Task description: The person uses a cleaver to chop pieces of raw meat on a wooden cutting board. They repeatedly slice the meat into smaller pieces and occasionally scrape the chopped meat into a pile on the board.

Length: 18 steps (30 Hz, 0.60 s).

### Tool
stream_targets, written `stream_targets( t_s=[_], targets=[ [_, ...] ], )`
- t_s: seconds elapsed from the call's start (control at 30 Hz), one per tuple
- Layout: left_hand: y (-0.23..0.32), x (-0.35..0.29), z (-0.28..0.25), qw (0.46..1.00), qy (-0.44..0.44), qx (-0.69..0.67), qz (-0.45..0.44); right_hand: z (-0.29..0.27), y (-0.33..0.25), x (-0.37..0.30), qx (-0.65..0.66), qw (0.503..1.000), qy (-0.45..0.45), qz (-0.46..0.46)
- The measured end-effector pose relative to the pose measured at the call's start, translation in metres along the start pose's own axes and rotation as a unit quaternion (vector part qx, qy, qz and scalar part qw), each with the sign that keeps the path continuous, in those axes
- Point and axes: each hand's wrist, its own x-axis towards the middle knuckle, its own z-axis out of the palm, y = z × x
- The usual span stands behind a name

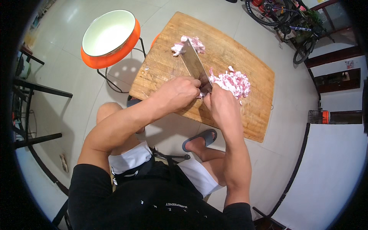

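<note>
A wooden cutting board [161,73] lies in front of me. My right hand [225,104] is closed round the handle end of a broad cleaver [195,66], whose blade slants away toward the far left. Just left of the blade, the curled fingers of my left hand [179,92] press a small piece of meat [202,94] to the board, most of it hidden by the fingers and blade. A heap of diced pink and white meat [234,83] spreads on the right of the blade. Larger uncut pieces of meat [194,44] lie at the far side, partly behind the cleaver's tip.
At the far left a white enamel basin [109,33] rests on an orange round stool [132,42] with dark metal legs. Black-legged furniture [42,88] stands at the left edge. A bicycle [285,23] is at the far right. My slippered foot [201,141] is below the board's near edge.
</note>
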Motion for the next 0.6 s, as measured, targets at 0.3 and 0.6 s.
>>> stream_targets(
  t_s=[0.3,0.6],
  targets=[
    [0.000,-0.007,0.002,0.998,0.012,0.044,-0.054,-0.007,0.012,-0.025,-0.010,0.997,-0.035,0.072],
    [-0.005,-0.019,-0.022,0.998,0.028,0.005,-0.049,0.002,0.018,-0.005,0.124,0.987,0.025,0.103]
  ],
)
